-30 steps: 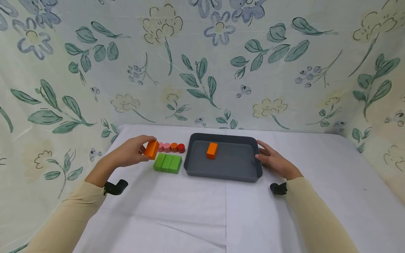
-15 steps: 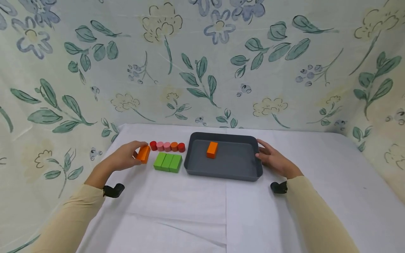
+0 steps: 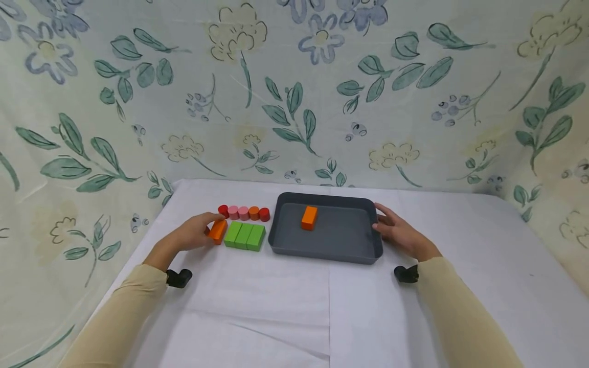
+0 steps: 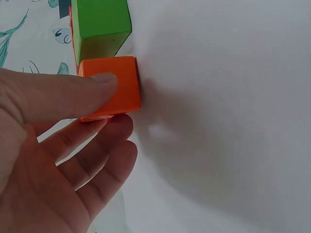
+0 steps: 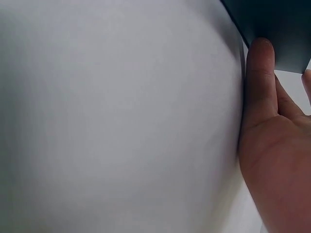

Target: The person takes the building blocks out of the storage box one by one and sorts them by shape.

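My left hand (image 3: 195, 232) pinches an orange rectangular block (image 3: 218, 231) at the left of a row of 3 green blocks (image 3: 245, 236). In the left wrist view the thumb lies across the orange block (image 4: 121, 87), close beside a green block (image 4: 104, 19); other fingers are partly hidden behind it. My right hand (image 3: 405, 235) touches the right side of a dark grey tray (image 3: 345, 240), its fingers fairly straight. The right wrist view shows the thumb (image 5: 261, 73) against the tray's outer wall (image 5: 277, 34). Inside the tray lies another orange block (image 3: 309, 218).
Behind the green blocks stands a row of several small cylinders (image 3: 243, 213) in red, pink and orange. A white cloth (image 3: 276, 301) covers the table. A floral curtain (image 3: 294, 102) hangs behind and at the sides.
My left hand first moved left and down with the orange block, uncovering a red cylinder, then came right and lowered it beside the green blocks. The right hand and tray stayed put.
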Demonstrator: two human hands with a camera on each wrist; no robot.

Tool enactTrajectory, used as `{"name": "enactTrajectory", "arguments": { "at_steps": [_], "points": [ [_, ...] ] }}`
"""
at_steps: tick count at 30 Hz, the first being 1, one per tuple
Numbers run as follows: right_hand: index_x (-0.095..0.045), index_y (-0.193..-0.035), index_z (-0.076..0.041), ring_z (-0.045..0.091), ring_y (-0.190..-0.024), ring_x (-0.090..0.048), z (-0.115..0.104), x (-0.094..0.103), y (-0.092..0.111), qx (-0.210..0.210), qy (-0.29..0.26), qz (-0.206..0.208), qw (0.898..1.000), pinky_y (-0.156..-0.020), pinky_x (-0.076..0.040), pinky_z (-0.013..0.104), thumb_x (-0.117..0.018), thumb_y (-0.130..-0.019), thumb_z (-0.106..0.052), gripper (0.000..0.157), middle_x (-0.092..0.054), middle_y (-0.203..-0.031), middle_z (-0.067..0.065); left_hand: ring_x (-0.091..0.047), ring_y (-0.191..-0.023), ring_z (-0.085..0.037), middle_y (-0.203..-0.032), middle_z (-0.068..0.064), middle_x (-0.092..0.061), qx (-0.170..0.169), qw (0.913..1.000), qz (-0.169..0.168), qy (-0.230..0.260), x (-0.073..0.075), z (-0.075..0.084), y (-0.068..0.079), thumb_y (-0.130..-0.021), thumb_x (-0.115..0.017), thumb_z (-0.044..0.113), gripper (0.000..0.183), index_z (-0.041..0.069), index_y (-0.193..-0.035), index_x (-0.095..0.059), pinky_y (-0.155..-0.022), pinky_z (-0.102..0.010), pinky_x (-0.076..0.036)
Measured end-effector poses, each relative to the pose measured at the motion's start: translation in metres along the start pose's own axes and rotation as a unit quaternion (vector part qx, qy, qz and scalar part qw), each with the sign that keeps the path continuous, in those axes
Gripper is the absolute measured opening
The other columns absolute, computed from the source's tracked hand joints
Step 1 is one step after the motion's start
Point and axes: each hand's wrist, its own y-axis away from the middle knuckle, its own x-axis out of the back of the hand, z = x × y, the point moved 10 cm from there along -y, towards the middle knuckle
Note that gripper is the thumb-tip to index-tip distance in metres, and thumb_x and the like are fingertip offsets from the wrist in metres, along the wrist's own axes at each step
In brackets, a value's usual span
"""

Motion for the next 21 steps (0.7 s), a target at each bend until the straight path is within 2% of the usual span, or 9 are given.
{"name": "enactTrajectory", "arguments": {
  "at_steps": [10, 15, 21],
  "points": [
    [0.005, -0.16, -0.029, 0.045, -0.152, -0.014, 0.0035, 0.0003, 0.0007, -0.002, -0.001, 0.0, 1.0, -0.123, -0.015, 0.061, -0.05, -0.101, -0.019, 0.082, 0.001, -0.167, 0.02, -0.052, -0.121, -0.039, -0.15, -0.022, -0.045, 0.008, 0.9999, -0.013, 0.009, -0.0081, 0.0049, -0.0063, -0.085, -0.07, 0.003, 0.068, 0.009, -0.148, -0.046, -0.104, -0.054, -0.049],
    [0.004, -0.16, -0.031, 0.045, -0.152, -0.015, 0.0029, 0.0017, 0.0005, -0.003, 0.001, 0.002, 1.0, -0.122, -0.016, 0.061, -0.05, -0.102, -0.02, 0.081, 0.0, -0.168, 0.019, -0.048, -0.126, -0.041, -0.151, -0.022, -0.044, 0.01, 0.9997, -0.018, 0.015, -0.0097, 0.0083, -0.0052, -0.085, -0.07, 0.004, 0.069, 0.01, -0.149, -0.044, -0.106, -0.055, -0.047],
    [0.005, -0.16, -0.03, 0.045, -0.153, -0.014, 0.0025, 0.0014, -0.0003, -0.002, 0.001, -0.004, 1.0, -0.123, -0.016, 0.061, -0.051, -0.101, -0.02, 0.082, 0.002, -0.167, 0.02, -0.05, -0.124, -0.041, -0.151, -0.022, -0.044, 0.012, 0.9995, -0.02, 0.02, -0.0106, 0.0085, -0.0029, -0.085, -0.069, 0.003, 0.07, 0.009, -0.149, -0.043, -0.105, -0.055, -0.048]
  ]
}}
